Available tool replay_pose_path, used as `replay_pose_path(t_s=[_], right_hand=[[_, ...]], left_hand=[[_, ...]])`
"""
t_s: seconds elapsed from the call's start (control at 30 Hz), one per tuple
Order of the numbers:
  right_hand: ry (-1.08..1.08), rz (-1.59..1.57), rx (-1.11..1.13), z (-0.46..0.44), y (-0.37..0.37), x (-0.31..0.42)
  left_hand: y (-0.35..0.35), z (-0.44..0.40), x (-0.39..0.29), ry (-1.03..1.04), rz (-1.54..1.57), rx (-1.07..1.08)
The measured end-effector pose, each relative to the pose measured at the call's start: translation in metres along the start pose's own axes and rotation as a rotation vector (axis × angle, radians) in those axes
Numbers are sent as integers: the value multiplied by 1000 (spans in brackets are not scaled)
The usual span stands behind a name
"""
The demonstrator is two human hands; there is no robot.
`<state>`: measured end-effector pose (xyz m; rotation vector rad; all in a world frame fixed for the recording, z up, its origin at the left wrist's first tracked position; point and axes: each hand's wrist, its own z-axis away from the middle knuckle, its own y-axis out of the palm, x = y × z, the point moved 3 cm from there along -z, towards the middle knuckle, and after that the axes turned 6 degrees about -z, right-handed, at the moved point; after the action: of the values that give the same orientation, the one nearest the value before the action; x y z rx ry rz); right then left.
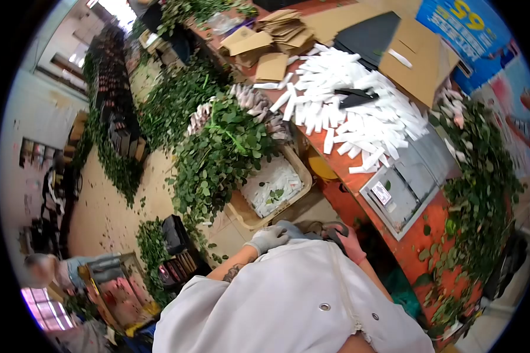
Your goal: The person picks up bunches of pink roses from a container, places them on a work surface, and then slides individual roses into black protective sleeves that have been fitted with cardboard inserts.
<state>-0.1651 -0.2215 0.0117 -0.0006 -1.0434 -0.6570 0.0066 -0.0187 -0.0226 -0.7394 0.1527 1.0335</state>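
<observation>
Two gloved hands: left hand [268,239] in a whitish glove, right hand [348,241] in a pink one, apart from each other at the far edge of the pale garment [259,300].
Grip: fingers partly hidden on both; cannot tell whether either is closed on anything. A dark grey patch beside the right fingers is too unclear to identify.
Pale garment: off-white cloth, on the near side of both hands, covering the wearer's front; soft broad folds, one long seam, two metal eyelets [324,307] on the right half.
Bin: beige, rounded corners, just beyond the left hand; rim [308,176] bare, small white pieces [265,194] inside with a few green leaves.
Leafy bundle [218,153]: green, with pale pink heads, beyond the left hand, overhanging the bin.
Table: orange-red top [403,250], to the right of the right hand and beyond it.
White tubes [388,112]: heaped on the table beyond the right hand; short, many tapering, a black piece [356,97] on top.
Metal panel [406,182]: grey, framed, labelled, between the tubes and the table's near edge.
Cardboard [285,35]: brown, folded, stacked past the heap.
</observation>
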Motion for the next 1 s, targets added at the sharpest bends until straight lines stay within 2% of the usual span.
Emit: replay_pose_path(t_s=[0.07, 0.1, 0.17, 0.23, 0.27, 0.3, 0.37, 0.43, 0.5, 0.6, 0.7, 0.77, 0.83, 0.93, 1.0], right_hand=[[-78, 361, 111, -31, 13, 3], [-243, 773, 63, -41, -4, -7], [-394, 998, 252, -94, 77, 3], [-546, 1261, 477, -143, 122, 13], [-573, 1431, 570, -174, 159, 3], [-579, 1639, 659, -210, 169, -11], [-713, 1682, 825, -288, 197, -36], [-468, 1864, 802, -338, 237, -16], [-628, 2275, 819, -395, 267, -30], [-576, 2481, 956, -459, 306, -34], [-526, 2614, 991, -503, 329, -39], [-463, 2573, 887, -542, 320, -60], [-637, 2739, 959, -559, 323, -61], [-576, 2660, 941, -567, 320, -65], [-801, 2646, 909, -571, 309, -58]], left_hand=[[2, 20, 10, -20, 17, -153], [34, 3, 4, 57, 151, -156], [23, 49, 57, -32, 189, -217], [51, 67, 93, -125, 324, -324], [63, 91, 124, -225, 362, -401], [77, 101, 125, -225, 422, -395], [75, 130, 146, -390, 742, -550], [116, 128, 172, -567, 954, -676], [149, 141, 185, -772, 1341, -752], [238, 135, 188, -848, 1732, -842], [294, 131, 150, -1006, 1711, -734], [322, 128, 115, -1071, 1671, -651], [338, 119, 80, -1103, 1626, -563], [343, 97, 47, -1095, 1607, -492], [338, 82, 38, -1069, 1601, -485]])
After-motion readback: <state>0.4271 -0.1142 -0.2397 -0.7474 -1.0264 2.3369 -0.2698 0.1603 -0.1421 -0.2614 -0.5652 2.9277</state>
